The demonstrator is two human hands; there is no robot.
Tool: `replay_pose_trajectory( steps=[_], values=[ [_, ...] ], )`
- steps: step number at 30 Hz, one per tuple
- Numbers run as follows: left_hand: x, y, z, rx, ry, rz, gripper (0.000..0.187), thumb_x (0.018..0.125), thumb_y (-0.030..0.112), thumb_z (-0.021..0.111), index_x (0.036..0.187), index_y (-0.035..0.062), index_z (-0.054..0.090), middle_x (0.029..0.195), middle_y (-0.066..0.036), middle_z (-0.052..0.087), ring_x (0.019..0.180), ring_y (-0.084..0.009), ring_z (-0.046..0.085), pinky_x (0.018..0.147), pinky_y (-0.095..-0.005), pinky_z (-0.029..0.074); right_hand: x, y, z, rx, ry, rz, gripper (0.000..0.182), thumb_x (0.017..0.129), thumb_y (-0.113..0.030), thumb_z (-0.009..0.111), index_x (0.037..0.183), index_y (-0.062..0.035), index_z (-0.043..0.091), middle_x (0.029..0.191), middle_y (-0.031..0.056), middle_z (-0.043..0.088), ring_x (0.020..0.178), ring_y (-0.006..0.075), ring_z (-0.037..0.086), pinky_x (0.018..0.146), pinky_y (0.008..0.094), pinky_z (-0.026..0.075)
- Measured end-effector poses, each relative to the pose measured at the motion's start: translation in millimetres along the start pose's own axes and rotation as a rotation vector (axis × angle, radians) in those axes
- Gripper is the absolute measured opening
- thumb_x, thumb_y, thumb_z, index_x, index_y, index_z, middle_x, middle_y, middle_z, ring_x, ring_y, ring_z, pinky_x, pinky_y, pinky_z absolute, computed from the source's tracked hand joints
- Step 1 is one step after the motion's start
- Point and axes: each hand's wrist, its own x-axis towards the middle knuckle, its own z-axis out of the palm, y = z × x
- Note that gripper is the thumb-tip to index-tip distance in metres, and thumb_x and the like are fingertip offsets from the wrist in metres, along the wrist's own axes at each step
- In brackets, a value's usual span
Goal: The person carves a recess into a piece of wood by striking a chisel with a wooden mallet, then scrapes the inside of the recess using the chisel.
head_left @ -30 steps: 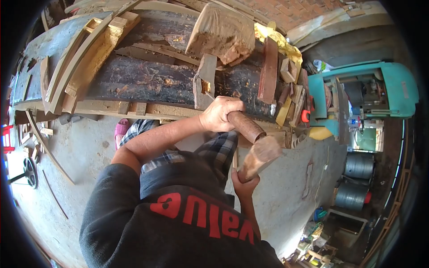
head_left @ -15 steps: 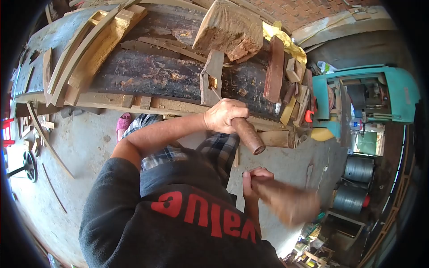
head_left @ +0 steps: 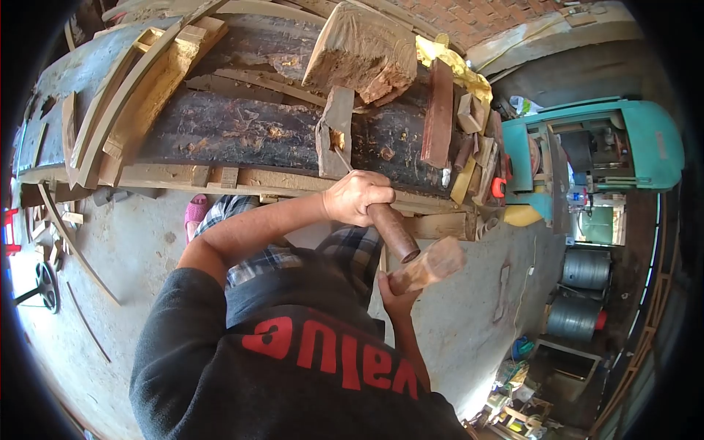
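Note:
My left hand (head_left: pixel 359 198) is wrapped round a chisel (head_left: pixel 392 231), its thick brown handle end tilted back towards me. The thin blade reaches into a rough notch in a small grey-brown wood block (head_left: pixel 338 108) lying on a dark log bench. Lower down, my right hand (head_left: pixel 398 297) grips a wooden mallet (head_left: pixel 434 264). The mallet's pale, slightly blurred head is right at the butt of the chisel handle and overlaps it in this view.
A large cut timber block (head_left: pixel 363 55) sits behind the workpiece on the log bench (head_left: pixel 235 128). Long boards (head_left: pixel 158 81) lean at left. A reddish plank (head_left: pixel 438 114), offcuts and an orange tape measure (head_left: pixel 499 187) lie at right, near a teal machine (head_left: pixel 649 147).
The mallet in my right hand has swung up and left, from away at lower right to the chisel's butt. My left hand stays on the chisel; the whole view has shifted slightly.

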Motion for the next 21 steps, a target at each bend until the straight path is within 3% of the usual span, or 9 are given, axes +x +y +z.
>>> replay_pose_trajectory(
  steps=[2,3,4,6,8,12,15,17,21],
  values=[
    [1.7,-0.5,-2.8,-0.009,0.010,-0.022,0.027,0.065,0.012,0.072,0.076,0.0062,0.048,0.066,-0.012,0.048,0.062,-0.0364,0.053,0.055,-0.0446,0.043,5.9,-10.6,-19.7,-0.004,-0.197,0.256,0.042,0.072,-0.012,0.080,0.104,0.0031,0.057,0.082,0.0071,0.061,0.071,0.0187,0.061,0.069,0.0322,0.050],
    [0.7,0.8,-1.8,0.009,-0.002,-0.032,0.027,0.065,0.012,0.072,0.076,0.0062,0.048,0.067,-0.012,0.049,0.062,-0.0360,0.054,0.055,-0.0441,0.043,6.2,-17.2,-21.6,-0.002,-0.164,0.314,0.031,0.074,0.000,0.074,0.094,-0.0035,0.050,0.084,0.0057,0.056,0.080,0.0105,0.055,0.074,0.0309,0.044],
    [3.0,0.0,-1.7,0.033,-0.016,-0.026,0.027,0.064,0.013,0.072,0.076,0.0063,0.049,0.067,-0.012,0.049,0.063,-0.0357,0.054,0.055,-0.0435,0.044,10.8,-28.9,-18.6,0.000,-0.154,0.320,0.031,0.074,0.000,0.074,0.094,-0.0035,0.050,0.084,0.0057,0.056,0.080,0.0105,0.055,0.074,0.0309,0.044],
    [-3.3,-4.4,1.9,0.060,-0.107,0.036,0.025,0.064,0.012,0.072,0.075,0.0070,0.050,0.068,-0.012,0.052,0.064,-0.0341,0.057,0.055,-0.0431,0.047,27.2,-55.7,-14.1,0.118,-0.099,-0.125,0.029,0.075,0.001,0.073,0.091,-0.0040,0.050,0.074,0.0037,0.054,0.068,0.0100,0.053,0.063,0.0289,0.044],
    [-14.0,-16.2,7.9,0.089,-0.232,0.143,0.027,0.071,0.020,0.076,0.075,0.0075,0.052,0.064,-0.010,0.049,0.059,-0.0320,0.056,0.052,-0.0427,0.044,29.1,-59.7,-9.5,0.185,-0.073,-0.147,0.024,0.074,0.002,0.072,0.080,-0.0046,0.050,0.069,0.0017,0.051,0.063,0.0098,0.049,0.058,0.0268,0.042],
    [-19.9,-18.4,0.3,0.155,-0.433,0.115,0.021,0.066,0.014,0.071,0.073,0.0083,0.052,0.066,-0.010,0.050,0.063,-0.0330,0.057,0.054,-0.0438,0.046,20.5,-49.5,-15.8,0.033,-0.151,0.105,0.028,0.073,0.002,0.073,0.083,-0.0043,0.047,0.072,0.0025,0.051,0.062,0.0113,0.050,0.058,0.0262,0.042],
    [-10.2,-4.4,-0.9,0.118,-0.290,0.087,0.024,0.064,0.014,0.072,0.078,0.0083,0.053,0.067,-0.010,0.050,0.065,-0.0332,0.057,0.056,-0.0438,0.047,13.4,-41.7,-20.1,-0.023,-0.114,-0.071,0.027,0.074,0.001,0.073,0.083,-0.0037,0.049,0.069,0.0011,0.050,0.058,0.0109,0.051,0.054,0.0258,0.042],
    [-6.0,4.8,-1.1,0.063,-0.193,0.033,0.028,0.060,0.011,0.070,0.082,0.0077,0.052,0.068,-0.010,0.048,0.068,-0.0344,0.056,0.059,-0.0444,0.047,11.0,-51.9,-22.4,0.153,-0.057,0.262,0.026,0.074,0.001,0.073,0.082,-0.0032,0.049,0.069,0.0006,0.050,0.057,0.0106,0.049,0.053,0.0252,0.040],
    [-6.7,2.7,-4.2,0.018,-0.129,0.053,0.029,0.062,0.011,0.072,0.081,0.0074,0.051,0.068,-0.011,0.047,0.066,-0.0355,0.054,0.057,-0.0443,0.045,10.2,-56.5,-29.8,0.088,-0.130,0.316,0.025,0.074,0.001,0.073,0.082,-0.0034,0.050,0.069,0.0002,0.048,0.060,0.0100,0.048,0.055,0.0244,0.040]
  ],
)
